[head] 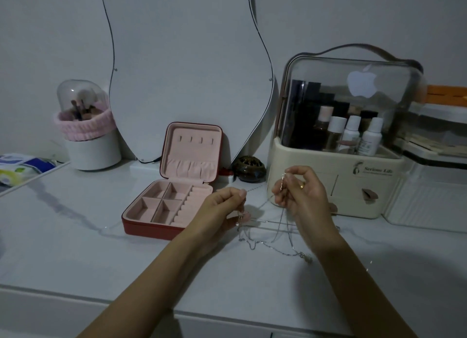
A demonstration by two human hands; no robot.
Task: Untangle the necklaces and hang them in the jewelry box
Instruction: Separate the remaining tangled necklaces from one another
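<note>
Head view: two hands are working thin tangled necklaces [271, 233] over a white table [75, 249].
Left hand [222, 210] and right hand [300, 190] are both pinching chain with curled fingers, strands drooping to the tabletop just right of the open jewelry box [174, 183].

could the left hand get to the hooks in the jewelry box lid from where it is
Probably yes. The left hand sits just right of the open jewelry box, and nothing stands before the hooks, though it pinches the necklaces, which are tangled.

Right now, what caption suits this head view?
Both hands, left and right, pinch tangled necklaces beside an open jewelry box.
</note>
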